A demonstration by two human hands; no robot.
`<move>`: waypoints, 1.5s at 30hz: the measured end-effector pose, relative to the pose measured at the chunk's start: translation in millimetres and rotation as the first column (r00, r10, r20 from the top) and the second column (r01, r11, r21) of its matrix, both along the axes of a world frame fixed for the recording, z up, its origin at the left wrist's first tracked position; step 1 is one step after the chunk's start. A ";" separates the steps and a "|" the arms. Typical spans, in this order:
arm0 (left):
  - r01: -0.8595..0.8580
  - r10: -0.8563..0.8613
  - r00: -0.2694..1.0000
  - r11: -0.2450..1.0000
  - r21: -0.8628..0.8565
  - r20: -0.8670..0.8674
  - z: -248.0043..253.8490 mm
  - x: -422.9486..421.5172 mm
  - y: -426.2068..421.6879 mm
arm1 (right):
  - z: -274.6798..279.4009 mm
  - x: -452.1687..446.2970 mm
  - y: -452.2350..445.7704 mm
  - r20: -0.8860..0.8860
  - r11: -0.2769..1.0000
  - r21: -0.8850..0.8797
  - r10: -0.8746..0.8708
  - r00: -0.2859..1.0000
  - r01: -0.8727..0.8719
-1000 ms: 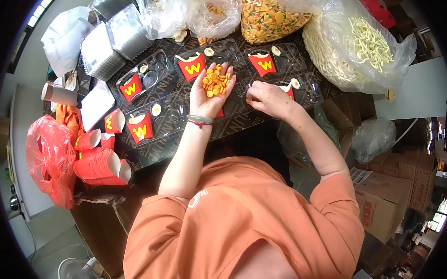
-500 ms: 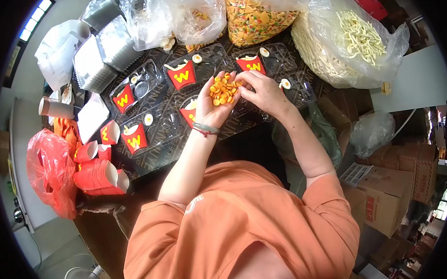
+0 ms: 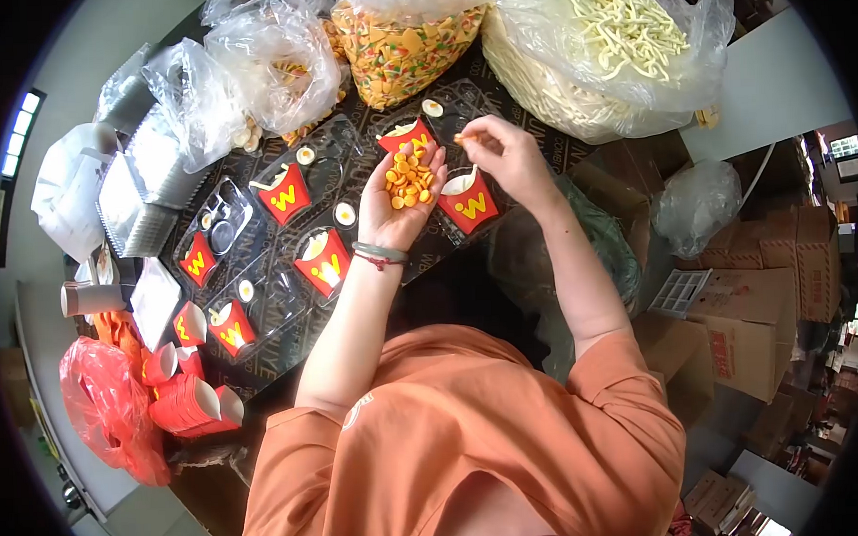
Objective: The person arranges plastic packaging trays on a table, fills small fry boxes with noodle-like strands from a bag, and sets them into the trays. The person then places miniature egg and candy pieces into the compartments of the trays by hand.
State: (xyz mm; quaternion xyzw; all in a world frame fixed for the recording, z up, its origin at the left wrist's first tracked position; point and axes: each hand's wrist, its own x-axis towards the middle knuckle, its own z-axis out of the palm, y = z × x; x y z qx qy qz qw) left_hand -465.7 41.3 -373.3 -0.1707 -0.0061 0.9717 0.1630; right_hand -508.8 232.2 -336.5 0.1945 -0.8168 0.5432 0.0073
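My left hand (image 3: 390,220) is cupped palm up under a heap of small round orange pieces (image 3: 409,179). To its right, my right hand (image 3: 508,161) pinches one orange piece (image 3: 459,138) between thumb and fingertips. Below the right hand lies a red fries box (image 3: 469,206) with a yellow mark and pale sticks inside. Another fries box (image 3: 403,135) is partly hidden behind my left fingers. More such boxes, including one nearby (image 3: 322,264), lie in clear plastic trays (image 3: 271,300). Small fried-egg pieces (image 3: 345,214) lie beside several of them.
Along the back stand a bag of mixed orange pieces (image 3: 407,56) and a bag of pale sticks (image 3: 620,44). Stacked clear trays (image 3: 152,188) are at the left, above red empty boxes (image 3: 183,406) and a red bag (image 3: 108,407). Cardboard boxes (image 3: 743,323) stand at the right.
The view has shifted, so the table appears lower and further left. My right hand has moved away from the left palm with an orange piece in its fingertips.
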 end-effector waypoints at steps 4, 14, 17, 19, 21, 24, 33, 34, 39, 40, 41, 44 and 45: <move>-0.009 0.009 1.000 1.000 0.011 -0.019 -3.7 -11.1 -2.5 | -0.9 -24.9 48.1 -0.005 0.934 0.340 -0.114 0.993 0.109; 0.001 -0.001 1.000 1.000 -0.002 0.006 -4.5 -19.5 6.1 | -40.5 -34.1 56.6 -0.209 0.852 0.521 0.060 0.976 0.059; -0.006 0.006 1.000 1.000 -0.026 0.009 -5.0 -19.5 6.9 | -44.8 -30.7 58.1 -0.208 0.869 0.491 0.053 0.977 0.057; -0.005 0.005 1.000 0.999 -0.037 0.010 -5.8 -20.3 7.4 | -41.8 -27.1 57.1 -0.229 0.881 0.470 0.059 0.972 0.058; 0.001 -0.001 1.000 1.000 -0.011 0.025 -6.7 -20.7 6.9 | -32.0 -21.2 51.1 -0.116 0.935 0.343 -0.052 0.992 0.089; -0.001 0.001 1.000 1.000 -0.008 0.028 -7.1 -21.1 6.9 | -39.2 -25.4 51.7 -0.088 0.934 0.330 -0.117 0.989 0.140; -0.013 0.013 1.000 1.000 0.000 0.017 -7.8 -20.7 8.6 | -58.3 -28.7 50.6 -0.291 0.915 0.380 -0.019 0.957 0.134; -0.012 0.012 1.000 1.000 0.004 0.018 -8.4 -21.3 8.3 | -57.7 -28.4 48.3 -0.289 0.917 0.378 -0.012 0.957 0.126; -0.011 0.011 1.000 1.000 0.011 -0.016 -10.2 -23.1 9.0 | -44.5 -20.2 37.7 -0.443 0.919 0.355 0.002 0.897 0.173; -0.015 0.015 1.000 1.000 0.006 -0.021 -10.5 -23.6 9.2 | -38.1 -15.8 31.1 -0.400 0.944 0.297 -0.011 0.916 0.141; -0.019 0.019 0.999 1.000 0.001 -0.026 -11.2 -23.8 9.8 | -27.9 -8.6 21.7 -0.354 0.965 0.237 -0.022 0.935 0.112; -0.021 0.021 0.999 1.000 -0.006 -0.034 -16.2 -29.5 14.7 | 7.6 15.3 -6.4 -0.186 0.971 0.151 0.212 0.959 -0.185; -0.009 0.009 0.998 1.000 -0.004 -0.055 -16.3 -30.0 16.5 | 14.3 19.5 -14.5 -0.204 0.949 0.235 0.259 0.944 -0.210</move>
